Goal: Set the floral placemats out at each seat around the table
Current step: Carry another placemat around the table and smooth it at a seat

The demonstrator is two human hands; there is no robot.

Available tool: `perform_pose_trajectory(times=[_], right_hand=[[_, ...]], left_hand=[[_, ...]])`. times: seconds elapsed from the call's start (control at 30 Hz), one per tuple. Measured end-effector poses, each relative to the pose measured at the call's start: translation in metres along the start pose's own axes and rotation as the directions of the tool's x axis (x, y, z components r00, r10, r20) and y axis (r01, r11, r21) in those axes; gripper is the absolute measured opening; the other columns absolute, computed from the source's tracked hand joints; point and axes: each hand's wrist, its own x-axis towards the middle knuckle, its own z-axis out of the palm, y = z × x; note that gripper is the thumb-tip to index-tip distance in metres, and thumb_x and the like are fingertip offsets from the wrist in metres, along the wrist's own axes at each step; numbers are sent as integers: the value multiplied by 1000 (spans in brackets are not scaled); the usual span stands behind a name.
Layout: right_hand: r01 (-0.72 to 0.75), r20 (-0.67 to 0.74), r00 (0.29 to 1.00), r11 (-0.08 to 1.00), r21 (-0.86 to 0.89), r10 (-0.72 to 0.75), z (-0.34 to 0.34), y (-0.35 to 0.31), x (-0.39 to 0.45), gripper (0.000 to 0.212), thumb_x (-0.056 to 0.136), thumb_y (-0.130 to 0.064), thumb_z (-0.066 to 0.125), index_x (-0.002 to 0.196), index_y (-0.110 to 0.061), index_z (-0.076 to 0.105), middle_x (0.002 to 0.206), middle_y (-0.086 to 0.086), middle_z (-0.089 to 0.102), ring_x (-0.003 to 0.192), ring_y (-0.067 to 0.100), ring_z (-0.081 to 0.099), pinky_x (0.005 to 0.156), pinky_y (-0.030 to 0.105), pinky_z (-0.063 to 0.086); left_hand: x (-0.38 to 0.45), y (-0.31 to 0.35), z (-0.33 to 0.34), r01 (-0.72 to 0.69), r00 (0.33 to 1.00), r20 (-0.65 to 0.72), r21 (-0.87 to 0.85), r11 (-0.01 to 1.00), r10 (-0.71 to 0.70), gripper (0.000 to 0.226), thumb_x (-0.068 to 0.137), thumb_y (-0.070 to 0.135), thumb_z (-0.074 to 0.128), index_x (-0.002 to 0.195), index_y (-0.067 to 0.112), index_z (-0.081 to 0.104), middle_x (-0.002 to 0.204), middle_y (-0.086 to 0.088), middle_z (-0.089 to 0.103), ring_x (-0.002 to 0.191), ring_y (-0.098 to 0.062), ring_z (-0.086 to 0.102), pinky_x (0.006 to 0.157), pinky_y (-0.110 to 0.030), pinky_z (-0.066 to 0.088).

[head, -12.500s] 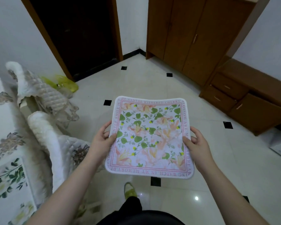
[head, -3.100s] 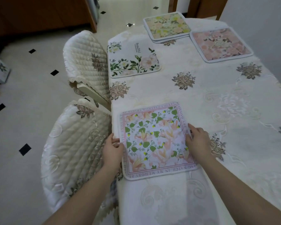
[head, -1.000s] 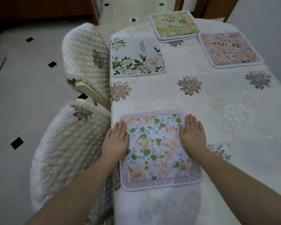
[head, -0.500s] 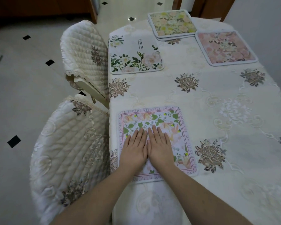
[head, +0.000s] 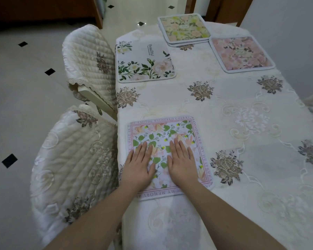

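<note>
I see left hand (head: pixel 140 164) and right hand (head: pixel 182 162) both flat, fingers straight, pressing the near placemat (head: pixel 165 134). It lies at the table (head: pixel 242 159) edge by the near chair (head: pixel 74 159). Three other placemats lie at the far end.

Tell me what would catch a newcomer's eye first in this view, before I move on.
Both hands, the left hand and right hand, lie flat side by side on the pink-bordered leafy placemat at the near left table edge. Beyond it lie a white rose placemat by the far chair, a pink placemat on the right, and a yellow-flowered stack at the far end.
</note>
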Motion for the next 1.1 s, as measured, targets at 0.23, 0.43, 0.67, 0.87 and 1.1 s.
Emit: perform_pose_trajectory(times=[0.23, 0.43, 0.67, 0.87, 1.1], right_hand=[[-52, 2, 999, 999, 6, 52, -5, 30, -17, 61, 100, -45, 3, 158, -26, 3, 165, -8, -4, 152, 10, -4, 121, 31, -11], [-115, -23, 993, 993, 3, 115, -10, 51, -39, 66, 98, -43, 4, 157, -16, 14, 165, -1, 10, 152, 12, 6, 122, 31, -5], [-222, -59, 973, 975, 16, 223, -17, 64, -59, 60, 103, -35, 15, 156, -8, 19, 164, 7, 18, 152, 19, 14, 124, 36, 3], [-306, -48, 950, 951, 39, 307, -15, 27, -67, 57, 106, -32, 21, 157, -11, 9, 166, 4, 5, 153, 18, 2, 122, 34, -6], [63, 108, 992, 998, -17, -61, 14, -37, -103, 62, 96, -33, 0, 156, -15, -2, 165, 0, -5, 152, 19, -8, 120, 34, -11]], left_hand=[[-14, -18, -6, -28, 999, 18, -13, 1000, 29, 65, 98, 57, 12, 158, 33, 3, 165, 7, -9, 151, -9, -12, 121, -28, -11], [-26, -24, -9, -4, 999, 41, 10, 1000, 4, 74, 95, 59, 7, 158, 23, 0, 164, 8, -8, 150, -7, -11, 120, -26, -12], [-39, -41, -13, -37, 995, 98, 96, 995, 27, 81, 89, 63, -8, 158, 21, -7, 164, 9, -12, 152, -8, -10, 121, -30, -10], [-53, -11, -12, 46, 999, 12, 42, 998, -47, 60, 107, 45, 22, 159, 19, 10, 168, 0, 7, 154, -15, -1, 121, -32, -10], [-70, 44, 14, -125, 989, 74, -15, 992, 126, 54, 107, 33, 18, 158, 17, 5, 167, 3, 3, 154, -12, -3, 124, -32, -8]])
